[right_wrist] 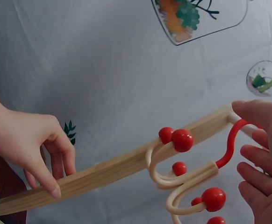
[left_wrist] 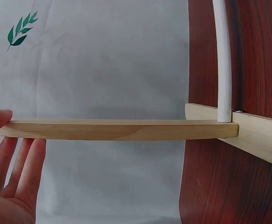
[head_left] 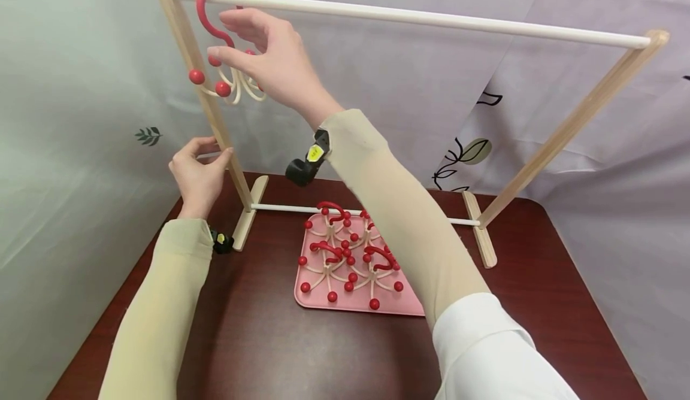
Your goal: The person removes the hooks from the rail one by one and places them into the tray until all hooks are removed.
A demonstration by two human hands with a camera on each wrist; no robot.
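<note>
A hanger with a red hook and several cream prongs tipped with red balls hangs from the white top rod at its left end. Around the hook, my right hand has its thumb and fingers spread apart, with none curled about the hanger. Lower down, my left hand holds the left wooden post of the rack, thumb on one side and fingers on the other.
A pink tray bears several more red-and-cream hangers, partly hidden by the right forearm. The rack's right post and feet stand on the dark wooden table. Printed cloth hangs behind.
</note>
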